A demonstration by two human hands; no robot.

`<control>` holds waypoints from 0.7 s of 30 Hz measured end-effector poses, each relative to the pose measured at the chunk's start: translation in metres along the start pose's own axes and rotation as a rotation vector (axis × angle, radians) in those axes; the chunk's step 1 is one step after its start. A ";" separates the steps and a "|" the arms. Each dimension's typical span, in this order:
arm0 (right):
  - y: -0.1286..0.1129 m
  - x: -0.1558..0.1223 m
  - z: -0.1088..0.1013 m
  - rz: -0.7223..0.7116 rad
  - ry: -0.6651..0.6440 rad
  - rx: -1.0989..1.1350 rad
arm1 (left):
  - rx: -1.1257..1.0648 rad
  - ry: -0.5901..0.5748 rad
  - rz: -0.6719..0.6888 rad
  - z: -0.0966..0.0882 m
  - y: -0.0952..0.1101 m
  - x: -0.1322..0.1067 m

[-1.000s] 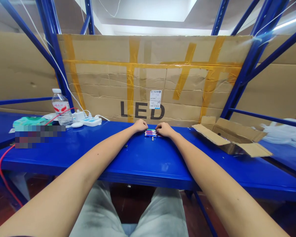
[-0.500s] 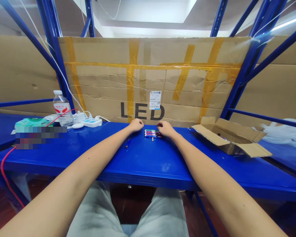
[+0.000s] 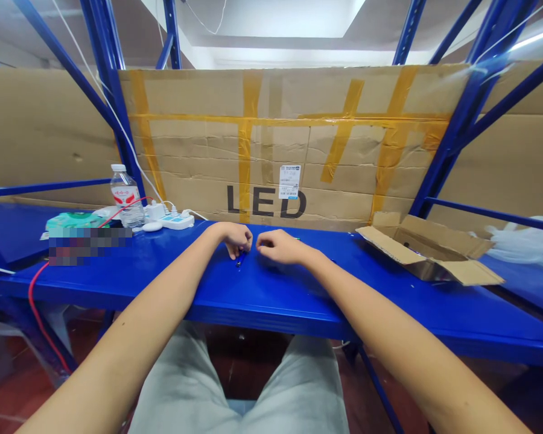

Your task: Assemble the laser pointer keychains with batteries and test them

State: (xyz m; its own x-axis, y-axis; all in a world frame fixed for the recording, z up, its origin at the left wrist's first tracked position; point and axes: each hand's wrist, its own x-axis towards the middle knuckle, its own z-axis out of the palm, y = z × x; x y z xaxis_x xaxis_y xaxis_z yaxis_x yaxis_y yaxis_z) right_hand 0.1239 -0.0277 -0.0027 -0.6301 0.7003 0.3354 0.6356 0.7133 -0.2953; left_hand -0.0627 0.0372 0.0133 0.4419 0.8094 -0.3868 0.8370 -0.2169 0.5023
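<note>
My left hand point(image 3: 236, 239) is bent down over the blue table point(image 3: 257, 295), thumb and fingers closed around the upper end of a short blue pen-like piece point(image 3: 241, 261). The lower tip of that piece shows below the fingers, close to the tabletop. Just to the right, my right hand point(image 3: 278, 246) is held with its fingers curled inward, facing the left hand across a small gap. Whatever those fingers hold is hidden. Behind the right hand, only a bit of a green pen-like stick point(image 3: 297, 239) shows; the hand and wrist cover the rest of the row.
An open cardboard box point(image 3: 428, 244) stands at the right. At the left are a water bottle point(image 3: 127, 199), a white power strip point(image 3: 177, 221), a green packet point(image 3: 72, 222) and a red cable point(image 3: 37, 295). A large cardboard sheet point(image 3: 199, 157) closes off the back.
My left hand has come down onto the blue pen-like piece. My right hand has moved left and nearer, away from the row of coloured sticks, which it now hides. The view has shifted slightly.
</note>
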 end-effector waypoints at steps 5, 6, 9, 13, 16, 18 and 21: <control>-0.037 0.006 0.026 0.006 -0.122 -0.148 | 0.009 0.016 0.108 0.003 0.006 0.000; -0.040 0.006 0.026 0.021 -0.150 -0.182 | 0.026 0.035 0.120 0.003 0.007 0.000; -0.038 0.002 0.014 -0.002 -0.275 -0.180 | 0.002 0.006 0.157 0.007 0.010 0.000; -0.014 -0.016 -0.023 0.180 -0.539 0.009 | -0.046 -0.052 0.304 0.018 0.020 0.003; 0.010 -0.036 -0.053 0.297 -0.431 0.221 | -0.009 -0.035 0.432 0.029 0.032 0.005; 0.025 -0.048 -0.066 0.329 -0.249 0.419 | -0.014 -0.047 0.479 0.036 0.039 0.005; 0.042 -0.057 -0.069 0.345 0.011 0.572 | 0.032 0.114 0.548 0.044 0.046 0.007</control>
State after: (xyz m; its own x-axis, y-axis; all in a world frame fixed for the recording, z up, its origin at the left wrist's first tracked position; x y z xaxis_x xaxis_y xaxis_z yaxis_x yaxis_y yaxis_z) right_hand 0.2176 -0.0396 0.0271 -0.4268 0.8927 0.1447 0.4616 0.3526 -0.8140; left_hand -0.0067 0.0094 -0.0003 0.7789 0.6271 0.0111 0.5051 -0.6376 0.5817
